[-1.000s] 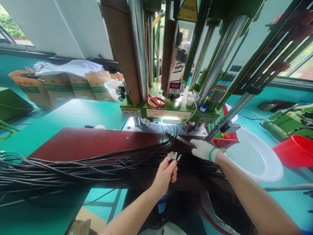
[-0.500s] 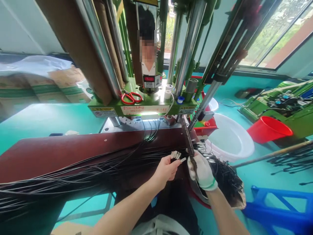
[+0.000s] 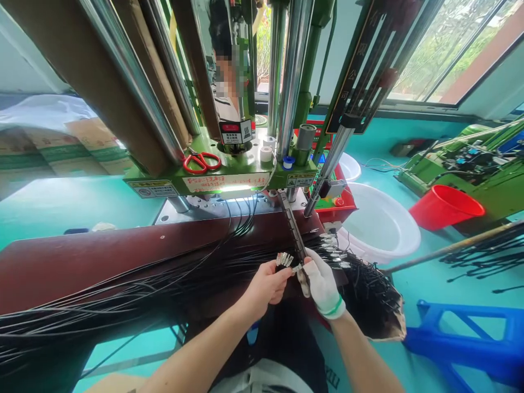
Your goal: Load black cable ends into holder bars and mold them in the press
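Observation:
My left hand (image 3: 264, 286), bare, is closed on a small bunch of black cables whose silvery metal connectors (image 3: 284, 259) fan out above the fingers. One connector points right from its fingertips and meets the near part of a long dark metal bar (image 3: 293, 226) with notches along it. My right hand (image 3: 323, 286), in a white glove, grips that bar close to its near end, thumb and fingers beside the connector. Whether the connector sits in a notch is hidden. The bar's far end rests at the green press (image 3: 282, 177). Several black cables (image 3: 245, 224) run into the press under its lit edge.
Long black cables (image 3: 135, 295) lie across the brown table (image 3: 82, 251). Red scissors (image 3: 201, 161) rest on the press. To the right are a white tub (image 3: 379, 218), a red bucket (image 3: 446, 210), a blue stool (image 3: 466, 333) and a container of black pieces (image 3: 372, 295).
My right hand has shifted its hold on the bar, its fingers now up by the left hand. The connector at my left fingertips, apart from the bar before, now meets it. The view has shifted slightly.

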Demonstrator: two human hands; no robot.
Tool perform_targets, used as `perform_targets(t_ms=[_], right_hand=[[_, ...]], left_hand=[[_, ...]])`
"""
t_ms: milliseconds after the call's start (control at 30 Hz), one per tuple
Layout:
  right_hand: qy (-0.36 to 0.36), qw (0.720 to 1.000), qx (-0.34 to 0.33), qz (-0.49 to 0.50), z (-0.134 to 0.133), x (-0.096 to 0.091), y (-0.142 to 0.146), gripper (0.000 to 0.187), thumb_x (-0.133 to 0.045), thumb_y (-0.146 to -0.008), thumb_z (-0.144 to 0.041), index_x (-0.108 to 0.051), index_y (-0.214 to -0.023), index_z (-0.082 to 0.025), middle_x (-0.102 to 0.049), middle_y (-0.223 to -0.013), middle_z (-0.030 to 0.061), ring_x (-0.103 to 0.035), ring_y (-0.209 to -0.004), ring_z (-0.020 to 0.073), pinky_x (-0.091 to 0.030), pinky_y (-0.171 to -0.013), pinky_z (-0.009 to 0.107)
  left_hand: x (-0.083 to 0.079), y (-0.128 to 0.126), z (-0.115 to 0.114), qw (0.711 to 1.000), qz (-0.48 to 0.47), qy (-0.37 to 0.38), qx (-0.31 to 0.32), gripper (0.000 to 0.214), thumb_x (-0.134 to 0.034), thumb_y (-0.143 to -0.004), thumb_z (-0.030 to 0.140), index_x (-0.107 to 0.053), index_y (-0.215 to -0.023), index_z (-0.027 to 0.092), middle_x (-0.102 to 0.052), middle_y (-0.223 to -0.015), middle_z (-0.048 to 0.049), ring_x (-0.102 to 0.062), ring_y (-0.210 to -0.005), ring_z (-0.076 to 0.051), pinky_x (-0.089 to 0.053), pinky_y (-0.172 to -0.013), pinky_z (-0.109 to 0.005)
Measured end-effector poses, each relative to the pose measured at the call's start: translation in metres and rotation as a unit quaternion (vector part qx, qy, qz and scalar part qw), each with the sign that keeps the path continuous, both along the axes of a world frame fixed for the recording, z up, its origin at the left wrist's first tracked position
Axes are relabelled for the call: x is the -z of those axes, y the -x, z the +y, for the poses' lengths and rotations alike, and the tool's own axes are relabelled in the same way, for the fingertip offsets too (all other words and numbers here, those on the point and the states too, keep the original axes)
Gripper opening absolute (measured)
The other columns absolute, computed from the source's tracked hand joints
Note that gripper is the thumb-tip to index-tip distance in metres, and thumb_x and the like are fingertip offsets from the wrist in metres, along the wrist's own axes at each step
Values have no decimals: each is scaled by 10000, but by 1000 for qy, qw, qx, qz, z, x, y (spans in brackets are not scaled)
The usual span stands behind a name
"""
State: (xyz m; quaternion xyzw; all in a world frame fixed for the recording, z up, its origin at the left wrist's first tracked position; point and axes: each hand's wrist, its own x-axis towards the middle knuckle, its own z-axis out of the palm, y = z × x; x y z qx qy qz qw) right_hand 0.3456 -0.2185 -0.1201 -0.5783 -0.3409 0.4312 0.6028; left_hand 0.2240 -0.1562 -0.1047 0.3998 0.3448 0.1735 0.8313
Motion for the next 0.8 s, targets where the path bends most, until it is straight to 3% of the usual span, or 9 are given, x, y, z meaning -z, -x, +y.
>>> perform_targets(t_ms=[500, 567, 700, 800], right_hand=[[14, 1000, -23, -1, 3, -5, 2, 429, -415, -833, -481, -473, -1099, -150, -399, -486, -82, -285, -288, 39, -232, -259, 150], [9, 999, -22, -24, 4, -4, 3, 422, -403, -843, -472, -473, -1109, -152, -380, -494, -80, -278, -319, 42, -233, -286, 157], [-31, 986, -34, -159, 6, -1, 3, 398, -384, -867, -430, -505, -1120, -147, -395, -508, -54, -347, -423, 69, -297, -398, 187], [-24, 990, -43, -131, 6, -2, 3, 401, -392, -864, -426, -505, -1123, -142, -408, -504, -51, -352, -415, 68, -294, -390, 186]], left_hand=[[5, 2, -2, 1000, 4, -14, -13, 412, -653, -629, 478, -350, -696, 207, -199, -406, 141, -122, -338, -7, -74, -323, -158], [7, 2, -3, 999, 15, -27, -23, 408, -644, -636, 480, -347, -696, 206, -207, -411, 139, -131, -335, -6, -78, -322, -155], [12, 4, -5, 997, 34, -62, -43, 378, -628, -653, 476, -376, -717, 201, -201, -405, 142, -135, -319, -7, -85, -316, -151], [12, 6, -2, 994, 32, -102, -39, 336, -599, -693, 460, -404, -710, 186, -275, -412, 121, -225, -319, -19, -165, -317, -153]])
